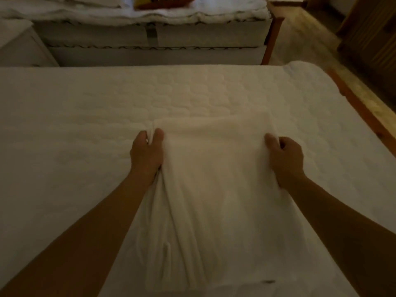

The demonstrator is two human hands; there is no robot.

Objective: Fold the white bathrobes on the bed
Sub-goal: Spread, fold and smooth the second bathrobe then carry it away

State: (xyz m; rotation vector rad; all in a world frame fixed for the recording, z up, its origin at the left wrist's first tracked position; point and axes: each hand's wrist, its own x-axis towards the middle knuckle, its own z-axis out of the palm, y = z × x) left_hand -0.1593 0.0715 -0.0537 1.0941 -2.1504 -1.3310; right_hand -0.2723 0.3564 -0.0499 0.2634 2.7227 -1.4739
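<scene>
On quilted white mattress (85, 116): 1 white terry bathrobe (214, 189), long axis running away from wearer. Left hand (146, 154) and right hand (285, 157) each pinch its far corners, equally near.

Left hand (146, 152) and right hand (285, 156) apparently clenched, arms outstretched.

One bathrobe (216, 179), two hands (146, 153) (286, 159), two beds (64, 125) (150, 37).

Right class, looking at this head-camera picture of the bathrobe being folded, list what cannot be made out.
- Bathrobe, head view: near end cut off by bottom edge; sleeves and collar lost in folds and dim light.
- Left hand, right hand: fingertips tucked under cloth.
- Yellow object: cut by top edge.
</scene>
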